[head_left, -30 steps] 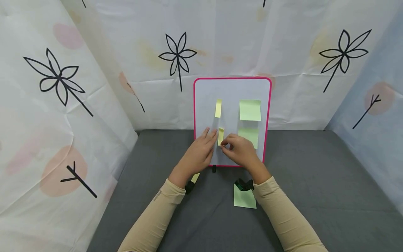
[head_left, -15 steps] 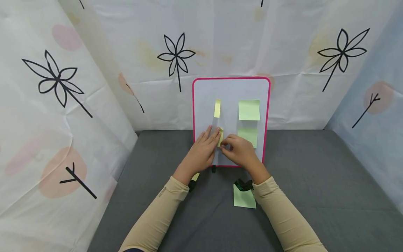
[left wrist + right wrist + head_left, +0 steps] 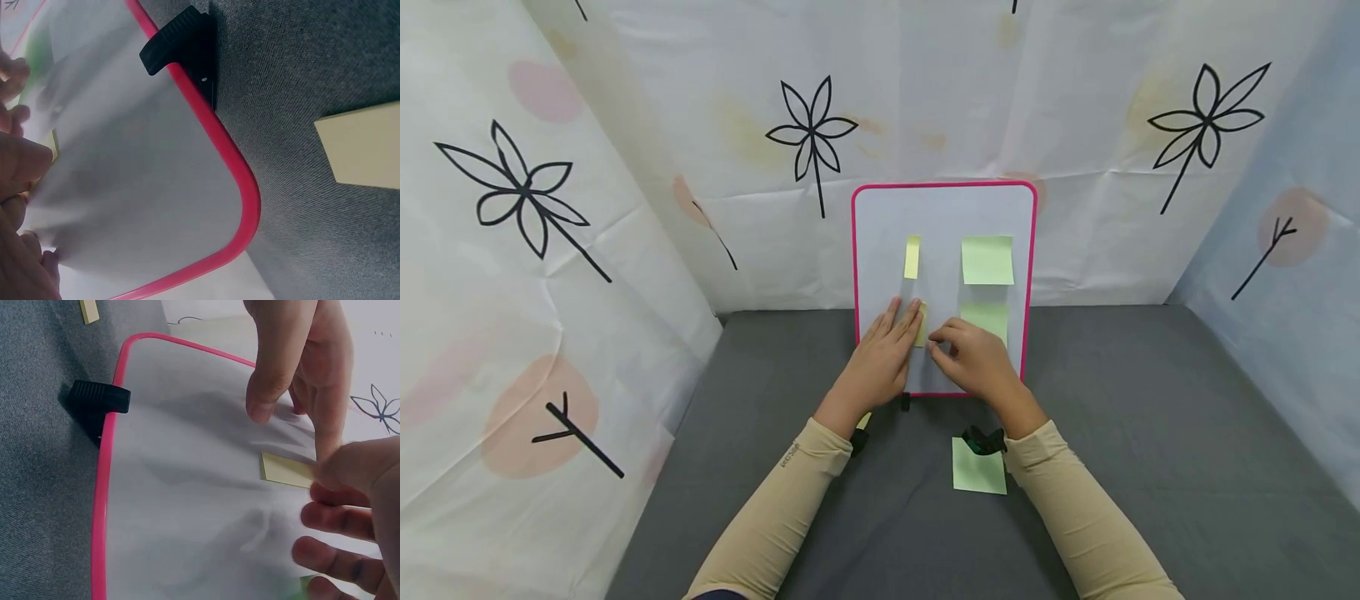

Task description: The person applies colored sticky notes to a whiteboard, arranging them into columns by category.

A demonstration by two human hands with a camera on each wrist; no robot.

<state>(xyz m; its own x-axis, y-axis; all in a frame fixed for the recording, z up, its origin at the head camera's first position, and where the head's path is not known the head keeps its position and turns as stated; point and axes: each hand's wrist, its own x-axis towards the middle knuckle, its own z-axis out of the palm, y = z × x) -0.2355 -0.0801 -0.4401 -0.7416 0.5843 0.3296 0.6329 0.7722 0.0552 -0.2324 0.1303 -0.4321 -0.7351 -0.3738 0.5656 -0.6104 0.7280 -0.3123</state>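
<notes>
A white board (image 3: pixel 940 208) with a pink rim stands propped at the back of the table. On it a narrow yellow sticky strip (image 3: pixel 922 327) lies beneath the straight fingers of my left hand (image 3: pixel 880 354), which cover its left side. My right hand (image 3: pixel 977 362) hovers at the strip's right edge, thumb and index finger bent toward each other. The right wrist view has the strip's lower end (image 3: pixel 284 470) showing beside the fingertips. Nothing shows between the right fingers, though the thumb hides part of them. A second yellow strip (image 3: pixel 912 257) sits higher on the board.
Two green sticky notes (image 3: pixel 987 260) are on the board's right side, one above the other. Another green note (image 3: pixel 977 467) lies on the grey table near my right wrist. A yellow note (image 3: pixel 365 147) lies by my left wrist. A black support (image 3: pixel 181 40) grips the lower rim.
My left hand has slid a little right and up, its fingertips now over the yellow strip instead of beside it. The right hand has hardly moved.
</notes>
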